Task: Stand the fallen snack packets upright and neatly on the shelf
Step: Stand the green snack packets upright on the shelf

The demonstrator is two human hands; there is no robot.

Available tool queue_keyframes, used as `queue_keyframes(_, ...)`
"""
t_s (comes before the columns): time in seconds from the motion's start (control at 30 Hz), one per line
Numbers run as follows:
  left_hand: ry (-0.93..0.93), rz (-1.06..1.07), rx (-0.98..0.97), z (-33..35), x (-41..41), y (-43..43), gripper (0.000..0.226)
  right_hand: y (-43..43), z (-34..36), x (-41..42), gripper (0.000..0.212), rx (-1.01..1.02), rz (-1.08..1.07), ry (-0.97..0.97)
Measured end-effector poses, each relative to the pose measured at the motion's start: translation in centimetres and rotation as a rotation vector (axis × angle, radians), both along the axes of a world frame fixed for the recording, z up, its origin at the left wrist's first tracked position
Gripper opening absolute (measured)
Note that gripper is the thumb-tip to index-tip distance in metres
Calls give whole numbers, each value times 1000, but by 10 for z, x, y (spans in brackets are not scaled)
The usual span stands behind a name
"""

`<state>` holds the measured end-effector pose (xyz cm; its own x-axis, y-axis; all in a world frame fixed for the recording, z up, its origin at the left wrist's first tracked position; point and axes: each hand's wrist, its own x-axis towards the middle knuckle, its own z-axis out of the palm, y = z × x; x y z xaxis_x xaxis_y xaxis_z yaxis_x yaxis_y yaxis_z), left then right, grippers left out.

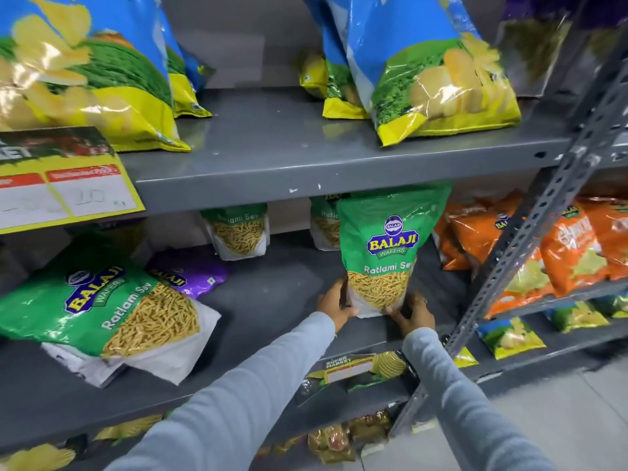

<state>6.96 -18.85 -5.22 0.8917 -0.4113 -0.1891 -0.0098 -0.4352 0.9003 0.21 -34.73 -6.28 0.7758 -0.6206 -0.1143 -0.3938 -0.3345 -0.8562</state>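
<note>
At nine o'clock we note a large green-and-white plastic Ratlami Sev packet [102,307] lying flat on the grey metal middle shelf [272,300], its lower edge overlapping a white packet beneath it. Just beside it, toward ten o'clock, a purple foil packet [195,275] also lies flat. Behind, near the rear wall, two small green Ratlami Sev pouches [239,232] stand upright. At centre we record a tall green Ratlami Sev packet [382,253] standing upright on the shelf, its top reaching the underside of the shelf above. The left hand [334,305], in a grey sleeve, presses the packet's lower left edge; the right hand [416,312] clasps its lower right corner, fingers curled round the base. At three o'clock, past the perforated grey steel upright [530,232], orange crisp packets [574,253] stand in a row.
</note>
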Motion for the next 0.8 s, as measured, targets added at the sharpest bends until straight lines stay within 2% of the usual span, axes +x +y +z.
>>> queue_keyframes(0.07, 43, -10, -69, -1, -12, 20, 81, 22, -2, -16, 53, 100, -89, -95)
queue_keyframes(0.13, -17, -13, -58, -1, -27, 50, 76, 52, -7, -34, 54, 42, -59, -133)
queue_keyframes(0.23, -359, 40, 91, -3, -57, 109, 58, 107, -22, -62, 40, -176, 162, -190)
queue_keyframes(0.3, -581, 209, 154, -3, -79, 148, 51, 146, -28, -67, 38, -237, 371, -177)
queue_keyframes(0.37, -685, 501, 218, -3, -98, 180, 59, 181, -31, -59, 47, -392, 561, -144)
queue_keyframes(0.4, -657, 647, 222, -4, -105, 193, 70, 197, -32, -51, 52, -483, 653, -117)
queue_keyframes(0.47, -485, 890, 159, -3, -114, 212, 91, 218, -33, -36, 59, -644, 773, 3)
queue_keyframes(0.53, -219, 1078, 6, -3, -112, 224, 106, 233, -34, -27, 60, -731, 808, 121)
queue_keyframes(0.6, 41, 1142, -201, 4, -100, 231, 112, 238, -36, -25, 61, -774, 781, 170)
queue_keyframes(0.67, 184, 1109, -319, 12, -82, 236, 111, 237, -39, -26, 62, -791, 767, 175)
queue_keyframes(0.73, 256, 1095, -336, 13, -66, 239, 102, 233, -39, -26, 63, -816, 794, 189)
queue_keyframes(0.8, 294, 1073, -370, 12, -57, 241, 78, 231, -38, -25, 65, -817, 813, 207)
